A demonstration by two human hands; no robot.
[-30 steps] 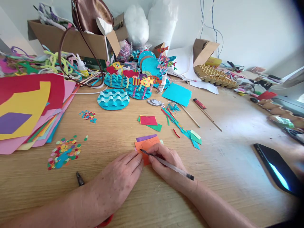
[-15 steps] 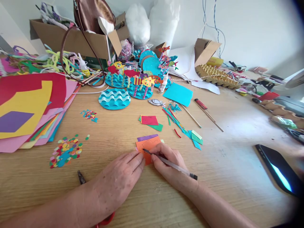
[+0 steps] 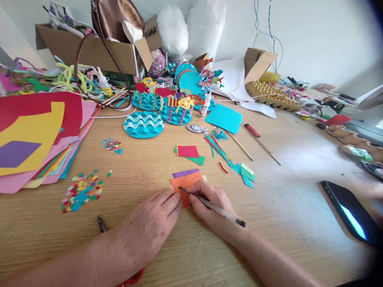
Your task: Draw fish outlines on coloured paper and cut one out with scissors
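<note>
An orange paper piece [image 3: 186,184] lies on the wooden table [image 3: 287,207], on top of a purple scrap [image 3: 184,173]. My left hand [image 3: 149,227] lies flat with its fingertips pressing the orange paper's left edge. My right hand [image 3: 211,209] grips a clear pen [image 3: 214,207] whose tip touches the orange paper, where a drawn line shows. A red square on a green scrap [image 3: 188,152] sits a little farther away.
A stack of coloured paper sheets [image 3: 32,139] fills the left. Confetti dots [image 3: 82,191] lie near my left arm. Blue wave discs with paper fish [image 3: 143,124] and a cardboard box [image 3: 89,48] stand at the back. A phone [image 3: 348,211] rests at right; strips and sticks [image 3: 239,147] beyond.
The pen tip has shifted slightly along the orange paper. Both hands keep nearly the same place.
</note>
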